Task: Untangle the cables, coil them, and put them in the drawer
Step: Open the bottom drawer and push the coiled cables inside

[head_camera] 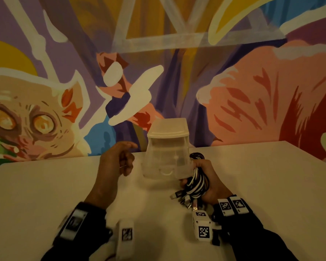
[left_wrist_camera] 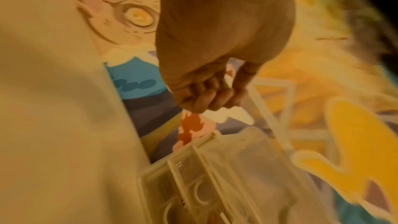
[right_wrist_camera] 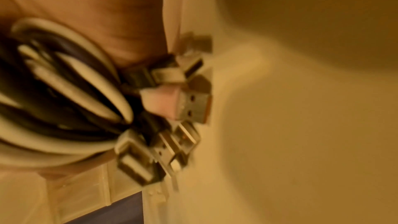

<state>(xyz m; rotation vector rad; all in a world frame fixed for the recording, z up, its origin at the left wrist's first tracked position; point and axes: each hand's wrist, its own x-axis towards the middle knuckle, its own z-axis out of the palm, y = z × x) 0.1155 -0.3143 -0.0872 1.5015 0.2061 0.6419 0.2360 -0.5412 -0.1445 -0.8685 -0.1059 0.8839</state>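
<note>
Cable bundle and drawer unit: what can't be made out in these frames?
- Cable count: the right hand covers much of the cable bundle; right wrist view is blurred.
- Drawer unit: head view too dim to tell whether a drawer is open.
- Left hand: fingers curled, nothing seen in them; left wrist view is blurred.

Pale, smooth tabletop (head_camera: 252,185) extending beneath and to both sides of the hands. Beyond the hands, a painted wall mural (head_camera: 233,91) in purple, orange, yellow and blue; a wide-eyed, cat-like cartoon face (head_camera: 26,117) lies past the left hand, at far left.
</note>
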